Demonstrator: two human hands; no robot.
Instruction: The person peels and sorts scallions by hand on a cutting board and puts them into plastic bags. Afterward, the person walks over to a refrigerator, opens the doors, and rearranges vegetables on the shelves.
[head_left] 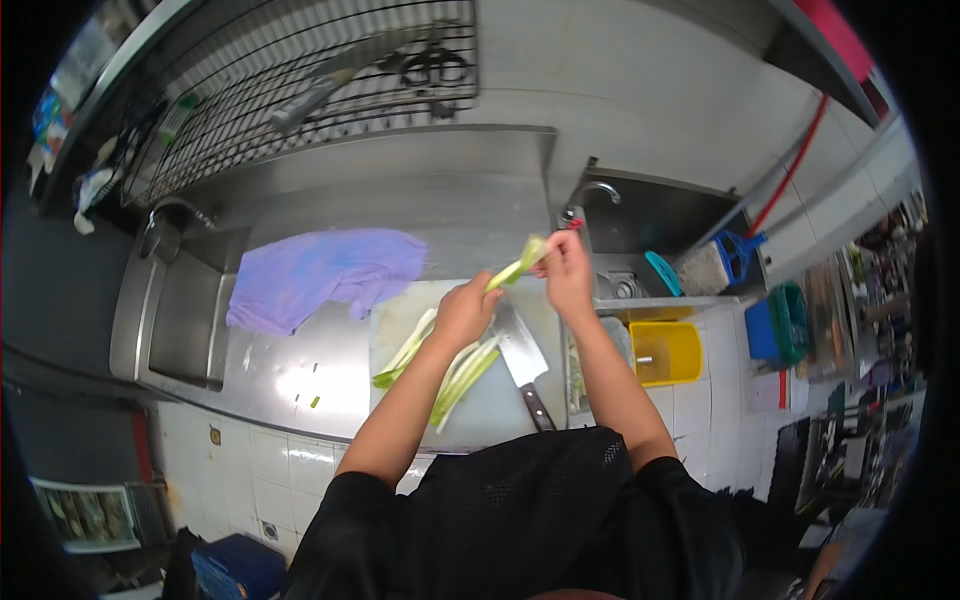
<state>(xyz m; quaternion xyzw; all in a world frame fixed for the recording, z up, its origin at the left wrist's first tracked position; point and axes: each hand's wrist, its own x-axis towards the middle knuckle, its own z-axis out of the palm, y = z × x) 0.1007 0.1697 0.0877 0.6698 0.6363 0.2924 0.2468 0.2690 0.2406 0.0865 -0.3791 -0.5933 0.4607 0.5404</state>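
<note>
A pale green spring onion stalk (514, 271) stretches between my hands above the cutting board (415, 300). My left hand (467, 308) is closed round its lower end. At the upper end, the fingers of my right hand (567, 268) pinch the leafy tip. Below them on the white board lies a kitchen knife (522, 348) with a broad blade, its dark handle pointing toward me. More spring onions (462, 385) rest on the board left of the knife, partly hidden by my left forearm.
A purple cloth (320, 275) lies on the steel counter left of the board. Sinks stand on both sides, the left sink (185, 310) deep. A yellow bin (668, 353) sits low at right. The wire rack (330, 80) above holds utensils.
</note>
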